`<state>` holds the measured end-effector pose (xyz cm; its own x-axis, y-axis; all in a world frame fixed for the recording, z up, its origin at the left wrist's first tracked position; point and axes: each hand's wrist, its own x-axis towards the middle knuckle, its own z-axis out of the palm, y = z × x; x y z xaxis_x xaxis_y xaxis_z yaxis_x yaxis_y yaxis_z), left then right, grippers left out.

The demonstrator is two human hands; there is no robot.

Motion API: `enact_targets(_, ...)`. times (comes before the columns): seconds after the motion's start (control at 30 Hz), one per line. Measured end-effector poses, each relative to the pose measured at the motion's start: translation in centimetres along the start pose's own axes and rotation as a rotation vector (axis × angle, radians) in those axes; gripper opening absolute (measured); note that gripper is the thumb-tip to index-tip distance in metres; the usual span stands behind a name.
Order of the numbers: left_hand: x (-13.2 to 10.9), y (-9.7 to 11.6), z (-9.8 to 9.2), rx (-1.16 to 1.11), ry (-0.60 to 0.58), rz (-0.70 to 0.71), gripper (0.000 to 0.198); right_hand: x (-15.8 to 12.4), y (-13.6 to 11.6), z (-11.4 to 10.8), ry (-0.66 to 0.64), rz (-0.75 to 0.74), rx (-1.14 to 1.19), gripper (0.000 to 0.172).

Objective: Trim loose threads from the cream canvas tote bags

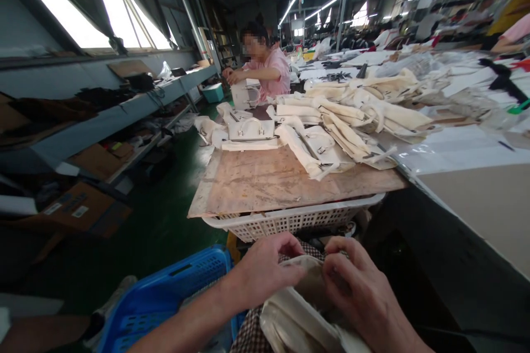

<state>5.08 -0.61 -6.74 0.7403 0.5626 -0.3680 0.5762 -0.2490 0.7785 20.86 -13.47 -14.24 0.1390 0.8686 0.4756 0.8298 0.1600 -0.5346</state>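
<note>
Here, cream fabric bag (290, 314) upright over checked cloth (250, 333), between both hands. Left hand (263, 265): thumb and fingers clamped on bag's rim. Right hand (364, 287): curled fingers bunched, clamped on opposite edge; fingertips partly hidden. Blue plastic basket (165, 271) beside left forearm; cream bags (252, 129) piled on wooden board (256, 182) ahead.

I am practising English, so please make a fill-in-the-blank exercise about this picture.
The left hand and right hand are at a cream item; the blue basket is nearer the ____ hand.
The perforated basket under the wooden board is coloured ____.
The co-worker opposite wears a ____ top.
Answers: left; white; pink.
</note>
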Motion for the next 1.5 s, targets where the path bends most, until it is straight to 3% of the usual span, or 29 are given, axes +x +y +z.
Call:
enact_targets(0.13,-1.3,0.1,0.0,0.181,0.178,0.066,0.013,-0.4,-0.3,0.6,-0.108,0.035,0.011,0.014)
enact_targets(0.23,-1.7,0.0,0.2,0.197,0.214,0.09,0.016,-0.6,-0.6,0.8,-0.131,0.09,0.038,0.01)
enact_targets(0.37,-1.9,-0.6,0.8,0.083,0.263,0.106,0.016,-0.4,-0.8,0.7,-0.176,0.078,0.09,0.039)
enact_targets(0.4,-2.0,-0.8,0.9,0.036,0.261,0.102,0.015,-0.3,-0.9,0.6,-0.221,0.041,0.063,0.038)
enact_targets(0.5,-2.4,-1.1,0.9,-0.151,0.16,0.034,0.011,0.1,-0.9,0.7,-0.322,-0.049,-0.094,0.011)
enact_targets(0.57,-3.0,-1.2,0.6,-0.248,0.073,-0.044,0.016,0.1,-1.1,1.0,-0.3,-0.083,-0.218,0.015)
enact_targets(0.67,-4.2,-1.2,0.0,-0.239,0.098,-0.102,0.026,-0.1,-1.5,1.3,-0.227,-0.135,-0.324,0.017)
enact_targets(0.8,-5.7,-1.1,-0.5,-0.104,0.179,-0.067,0.016,0.1,-2.3,1.2,-0.204,-0.195,-0.314,0.024)
enact_targets(1.0,-6.5,-1.6,-1.0,0.187,0.235,0.036,0.023,0.7,-3.2,1.6,-0.154,-0.253,-0.354,0.024)
enact_targets(1.13,-6.1,-2.4,-1.1,0.244,0.293,0.096,0.023,1.1,-3.5,1.9,-0.245,-0.158,-0.301,0.02)
enact_targets(1.2,-6.1,-2.4,-1.1,0.179,0.246,0.099,0.026,1.6,-3.8,1.7,-0.324,-0.068,-0.234,0.018)
enact_targets(1.3,-6.5,-2.4,-1.2,-0.087,0.095,0.119,0.031,2.5,-3.6,0.6,-0.35,0.062,-0.179,0.019)
enact_targets(1.37,-6.5,-2.9,-1.2,-0.292,0.056,0.145,0.038,2.5,-2.6,-0.8,-0.319,0.134,-0.143,0.023)
enact_targets(1.43,-6.0,-3.7,-1.3,-0.412,0.15,0.159,0.042,1.6,-1.0,-2.7,-0.283,0.214,-0.076,0.037)
enact_targets(1.5,-5.2,-4.7,-1.4,-0.448,0.329,0.142,0.04,-0.2,0.8,-4.7,-0.235,0.312,0.05,0.048)
